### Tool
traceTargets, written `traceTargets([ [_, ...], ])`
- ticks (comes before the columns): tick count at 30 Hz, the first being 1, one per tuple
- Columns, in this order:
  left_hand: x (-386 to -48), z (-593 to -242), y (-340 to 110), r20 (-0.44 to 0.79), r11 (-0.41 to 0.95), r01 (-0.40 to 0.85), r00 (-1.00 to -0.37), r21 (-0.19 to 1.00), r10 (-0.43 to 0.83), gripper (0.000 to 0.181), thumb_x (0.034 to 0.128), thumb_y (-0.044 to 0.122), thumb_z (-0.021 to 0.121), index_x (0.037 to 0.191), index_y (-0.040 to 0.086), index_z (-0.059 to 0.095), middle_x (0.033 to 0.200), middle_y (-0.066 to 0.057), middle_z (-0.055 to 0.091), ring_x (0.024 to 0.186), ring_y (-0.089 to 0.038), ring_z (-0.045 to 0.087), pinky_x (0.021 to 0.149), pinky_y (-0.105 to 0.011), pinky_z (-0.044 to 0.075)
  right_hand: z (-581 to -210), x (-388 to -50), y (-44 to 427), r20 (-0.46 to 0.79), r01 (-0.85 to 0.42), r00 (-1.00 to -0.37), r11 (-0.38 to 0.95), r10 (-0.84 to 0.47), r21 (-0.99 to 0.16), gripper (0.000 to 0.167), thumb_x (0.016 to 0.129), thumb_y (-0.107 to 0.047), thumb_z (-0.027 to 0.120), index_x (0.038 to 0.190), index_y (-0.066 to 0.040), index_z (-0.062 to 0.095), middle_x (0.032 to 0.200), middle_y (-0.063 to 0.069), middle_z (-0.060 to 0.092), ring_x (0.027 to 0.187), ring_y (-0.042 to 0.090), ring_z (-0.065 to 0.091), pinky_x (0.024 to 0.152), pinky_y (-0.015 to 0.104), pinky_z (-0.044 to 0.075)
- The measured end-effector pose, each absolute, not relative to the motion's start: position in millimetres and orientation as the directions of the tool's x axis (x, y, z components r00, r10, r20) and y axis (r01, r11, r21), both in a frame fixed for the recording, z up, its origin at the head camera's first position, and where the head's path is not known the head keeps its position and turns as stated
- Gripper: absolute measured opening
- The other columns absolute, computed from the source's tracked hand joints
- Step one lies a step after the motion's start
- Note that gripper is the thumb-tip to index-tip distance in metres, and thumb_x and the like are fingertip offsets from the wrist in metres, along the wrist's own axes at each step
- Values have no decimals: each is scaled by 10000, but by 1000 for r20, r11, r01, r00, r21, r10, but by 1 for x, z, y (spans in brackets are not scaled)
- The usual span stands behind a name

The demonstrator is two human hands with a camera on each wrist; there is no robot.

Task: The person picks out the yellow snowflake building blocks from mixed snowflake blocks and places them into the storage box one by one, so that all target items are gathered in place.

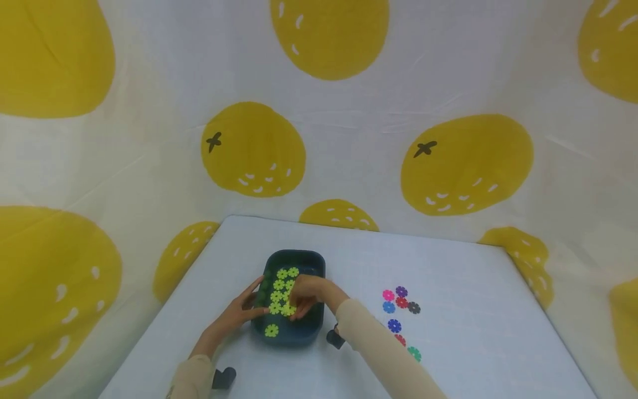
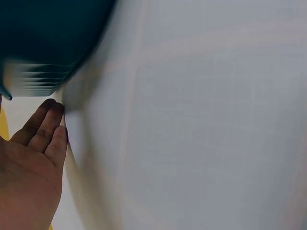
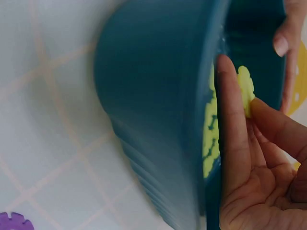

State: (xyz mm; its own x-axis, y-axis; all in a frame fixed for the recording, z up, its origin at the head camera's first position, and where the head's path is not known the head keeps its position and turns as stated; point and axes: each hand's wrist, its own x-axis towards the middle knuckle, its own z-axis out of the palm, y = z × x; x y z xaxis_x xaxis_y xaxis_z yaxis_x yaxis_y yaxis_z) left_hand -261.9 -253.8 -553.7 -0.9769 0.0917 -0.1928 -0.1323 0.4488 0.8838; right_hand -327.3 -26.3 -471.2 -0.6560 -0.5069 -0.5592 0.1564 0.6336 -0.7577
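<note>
A dark teal plastic basin stands on the table with several yellow-green flower-shaped discs in it, most of them arranged in rows. My left hand holds the basin's left side, thumb over the rim and fingers along the outer wall; in the left wrist view these fingers look nearly straight. Reaching inside from the right, my right hand pinches one yellow-green disc between thumb and index finger. Behind that hand, part of the rows is hidden.
Right of the basin lies a loose group of discs in several colours, among them a pink one, a black one and a green one. My right forearm partly covers that side. A cloth with yellow fruit prints hangs behind the white table.
</note>
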Motion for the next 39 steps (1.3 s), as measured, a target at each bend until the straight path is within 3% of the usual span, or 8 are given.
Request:
traceTargets([
  [7, -259, -550, -250, -187, 438, -123, -977, 890, 107, 890, 863, 360, 765, 1559, 439, 215, 1657, -131, 181, 1491, -435, 221, 1172, -622, 272, -482, -317, -28, -570, 101, -669, 701, -478, -706, 150, 905, -35, 627, 792, 35, 696, 743, 204, 736, 678, 291, 748, 685, 360, 630],
  [16, -258, -549, -249, -182, 453, -110, -976, 885, 120, 881, 874, 363, 752, 1556, 456, 203, 1661, -133, 165, 1492, -440, 211, 1169, -632, 265, -485, -302, -33, -561, 20, -715, 791, -416, -612, 193, 881, 9, 637, 697, 52, 675, 648, 205, 707, 628, 299, 739, 540, 318, 606],
  [23, -257, -548, -248, -193, 459, -124, -976, 880, 106, 887, 871, 365, 756, 1558, 451, 203, 1658, -141, 170, 1489, -439, 222, 1169, -620, 276, -482, -306, -36, -516, 26, -778, 802, -359, -597, 61, 892, 14, 626, 842, 47, 615, 673, 203, 687, 585, 302, 709, 513, 352, 601],
  [27, -257, -546, -249, -201, 457, -133, -974, 879, 104, 895, 870, 363, 758, 1561, 448, 196, 1654, -161, 168, 1488, -447, 216, 1168, -622, 275, -477, -313, -34, -469, -4, -819, 821, -331, -571, 92, 914, -23, 632, 841, 26, 602, 651, 173, 673, 553, 272, 689, 485, 340, 589],
  [36, -257, -550, -251, -199, 455, -130, -974, 881, 108, 897, 866, 358, 763, 1558, 451, 199, 1643, -184, 189, 1487, -448, 219, 1174, -612, 270, -455, -316, -11, -425, 53, -826, 700, -369, -712, 206, 922, -117, 671, 863, 76, 711, 744, 198, 727, 683, 319, 741, 603, 388, 628],
  [39, -256, -550, -253, -202, 443, -134, -973, 886, 111, 894, 864, 360, 764, 1556, 452, 206, 1650, -177, 168, 1492, -448, 198, 1178, -609, 259, -452, -316, 5, -407, 58, -817, 643, -409, -763, 242, 944, -181, 664, 872, 39, 734, 790, 183, 739, 731, 310, 748, 639, 382, 631],
])
